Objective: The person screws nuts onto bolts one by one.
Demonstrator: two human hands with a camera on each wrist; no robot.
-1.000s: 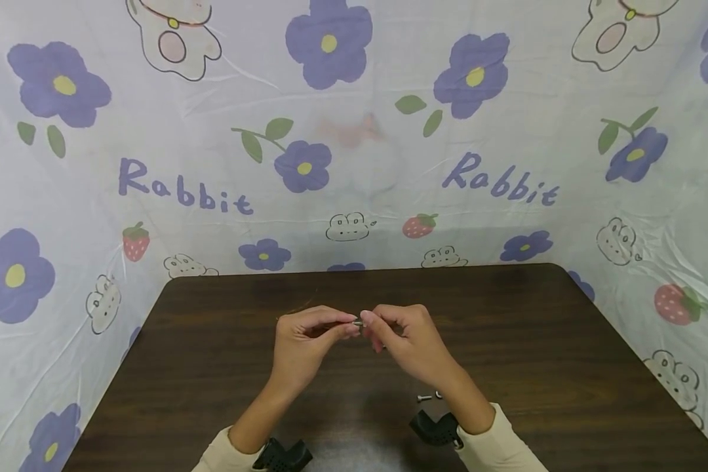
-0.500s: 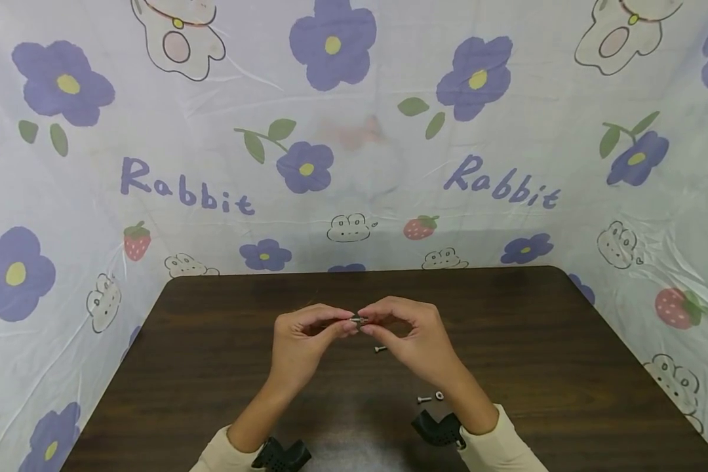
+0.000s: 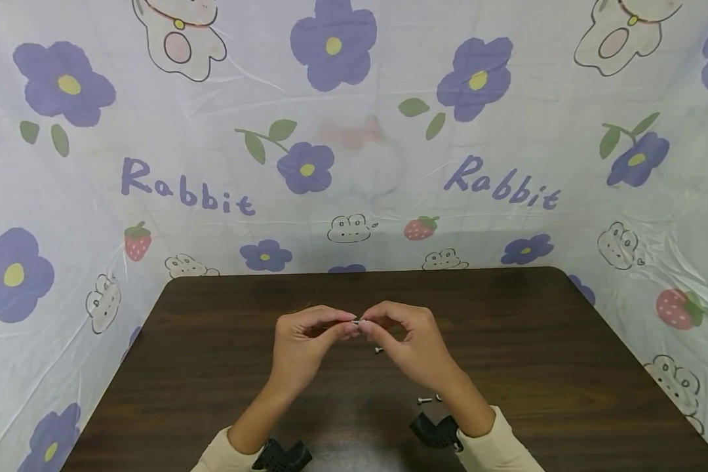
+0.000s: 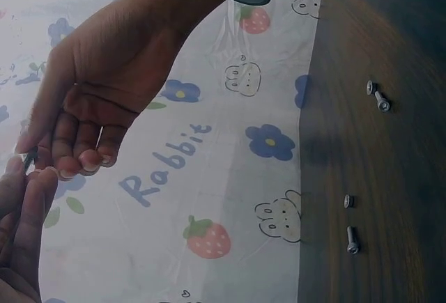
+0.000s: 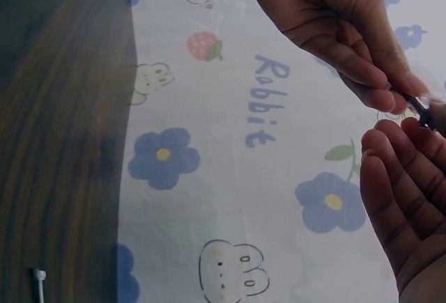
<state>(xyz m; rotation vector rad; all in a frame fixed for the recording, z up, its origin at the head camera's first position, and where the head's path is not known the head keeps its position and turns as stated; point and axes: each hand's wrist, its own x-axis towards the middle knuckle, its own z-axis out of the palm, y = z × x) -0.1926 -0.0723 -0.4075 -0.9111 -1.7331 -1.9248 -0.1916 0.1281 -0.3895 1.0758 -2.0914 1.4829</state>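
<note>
A small metal bolt (image 3: 356,322) is held between both hands above the middle of the table. My left hand (image 3: 299,349) pinches one end with thumb and forefinger. From the other side, the thumb and fingertips of my right hand (image 3: 414,342) pinch the opposite end. In the right wrist view a short shiny length of the bolt (image 5: 420,110) shows between the fingertips. The fingers cover most of it, so I cannot tell whether a nut is on it.
On the dark wooden table (image 3: 212,367) lie a bolt (image 3: 425,400) and, partly behind the right hand, another bolt (image 3: 379,350). In the left wrist view a nut (image 4: 349,201) and a second nut (image 4: 371,88) lie beside them. A patterned cloth (image 3: 354,190) hangs behind.
The right fingers shift their hold at the bolt's end, parting enough to show more metal half a second ago, then closing in again. The left hand stays nearly still.
</note>
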